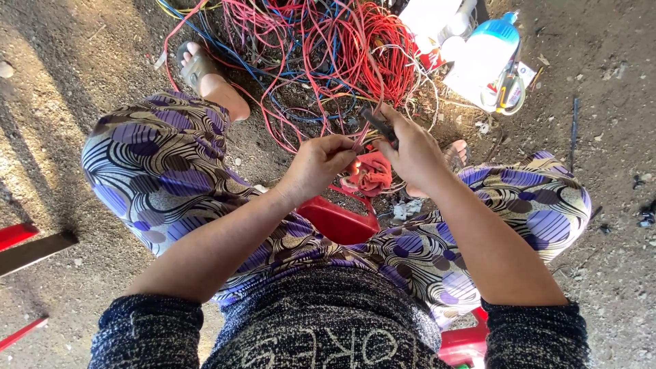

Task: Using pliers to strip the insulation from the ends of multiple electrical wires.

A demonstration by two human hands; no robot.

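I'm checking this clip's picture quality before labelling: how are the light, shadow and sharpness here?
Head view: hard sunlight falls from the upper right, glaring off the white bottle; the dirt ground is dappled with shadow at left. The left hand, right hand and tangled wires look sharp; wide-angle bending shows at the edges.

Outdoor makeshift work spot: bare dirt ground [82,61], tangled heap of scrap wires [328,55], low red stool [338,220]

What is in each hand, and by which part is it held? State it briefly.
The left hand pinches a thin red wire near its end between its fingers. The right hand grips a dark hand tool, seemingly pliers, by its handles.
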